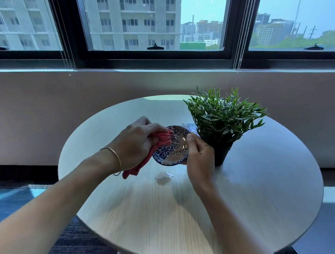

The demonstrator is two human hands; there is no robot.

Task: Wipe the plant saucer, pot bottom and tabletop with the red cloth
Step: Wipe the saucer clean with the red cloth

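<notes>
Hands meet over the middle of a round, pale wood-grain tabletop (174,219) that stands by a dark-framed window (154,58). The left hand (136,144), with a thin gold bracelet (115,154) on its wrist, has its fingers curled tight around a bunched red cloth (162,137); the upper wad of the cloth presses against the inner face of a small round saucer with a blue-and-white pattern and a glossy surface (173,148), and the rest of the cloth hangs down past the heel of the hand toward the table. The right hand (200,156) grips the saucer by its right rim, fingers closed on the edge with the thumb at the top, holding it tilted up off the table so its inner face is turned toward the camera. Just beside the right hand, on the far right part of the tabletop, stands a leafy green plant (223,115) in a dark, tapered pot (222,154), upright and resting directly on the wood. A small printed paper (189,127) lies partly hidden behind the saucer and the plant; its text is too small to read. A little crumpled white scrap (164,176) lies on the table below the saucer, between the two forearms.
</notes>
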